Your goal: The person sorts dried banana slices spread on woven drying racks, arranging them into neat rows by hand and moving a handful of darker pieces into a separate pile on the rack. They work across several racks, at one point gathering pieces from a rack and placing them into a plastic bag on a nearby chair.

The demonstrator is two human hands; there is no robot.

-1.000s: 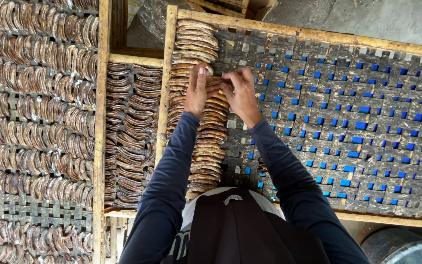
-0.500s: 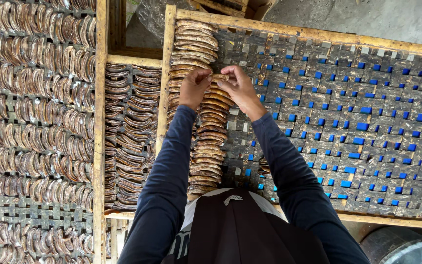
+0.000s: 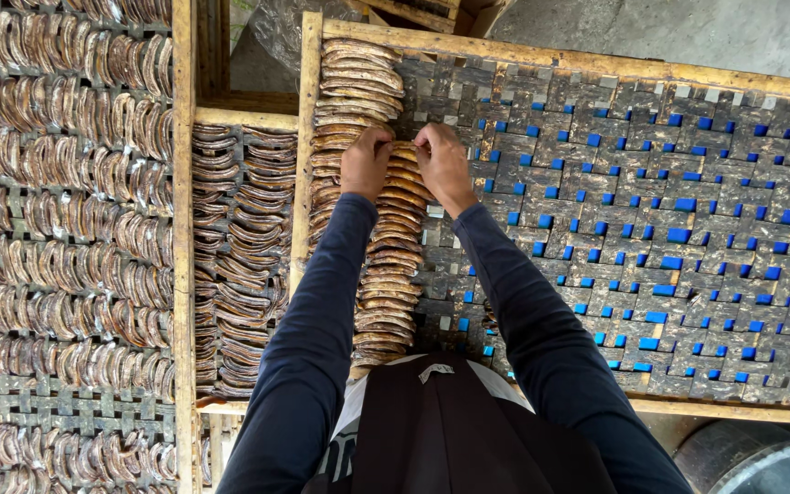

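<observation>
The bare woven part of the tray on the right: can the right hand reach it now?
Probably yes. The right hand rests at the slice row, and the bare mesh begins directly beside it, with nothing lying between.

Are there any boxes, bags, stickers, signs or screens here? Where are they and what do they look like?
No signs, stickers or screens show.
Clear plastic bag: top middle, behind the wooden trays, crumpled and see-through.
Round container: bottom right corner, dark with a pale rim, only partly in view.
The left hand and right hand only touch the brown curved slices on the woven tray.
</observation>
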